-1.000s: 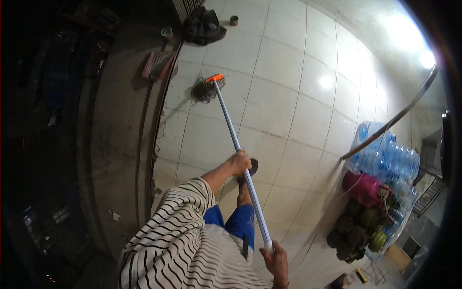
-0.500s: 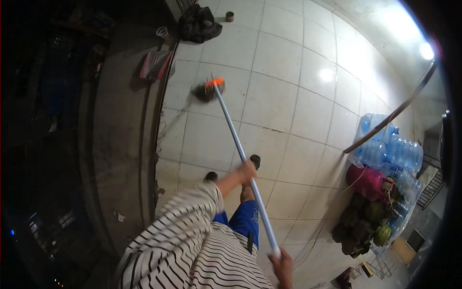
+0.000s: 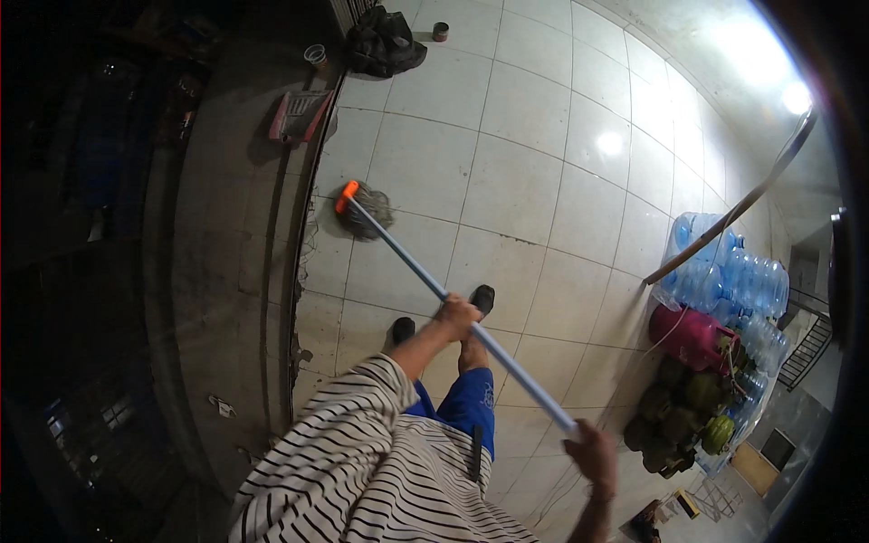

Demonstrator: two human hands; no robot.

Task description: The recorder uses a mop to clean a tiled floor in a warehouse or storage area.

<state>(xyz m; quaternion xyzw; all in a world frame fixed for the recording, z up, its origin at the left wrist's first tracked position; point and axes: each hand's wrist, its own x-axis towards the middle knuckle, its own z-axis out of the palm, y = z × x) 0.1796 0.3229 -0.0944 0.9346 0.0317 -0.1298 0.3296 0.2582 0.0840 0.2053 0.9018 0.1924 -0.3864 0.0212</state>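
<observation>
A mop (image 3: 407, 255) with a light blue pole slants across the tiled floor. Its orange clamp and grey stringy head (image 3: 369, 214) rest on the tiles near the left edge of the floor. Midway along the pole, my left hand (image 3: 459, 317) is closed around it, above my shoes. My right hand (image 3: 593, 452) grips the upper end of the pole, out to the right of my body.
Left of the floor's edge, on a darker strip, lie a pink dustpan (image 3: 299, 118) and a clear cup (image 3: 315, 56). A black bag (image 3: 385, 43) and a small can (image 3: 440, 33) sit at the far end. Blue water bottles (image 3: 756, 282), a pink gas cylinder (image 3: 692, 337) and a leaning pole (image 3: 724, 222) stand right.
The mop head has swung left and nearer to me, close to the floor's edge. My right hand has moved right and up with the pole's end; my left hand has shifted slightly left.
</observation>
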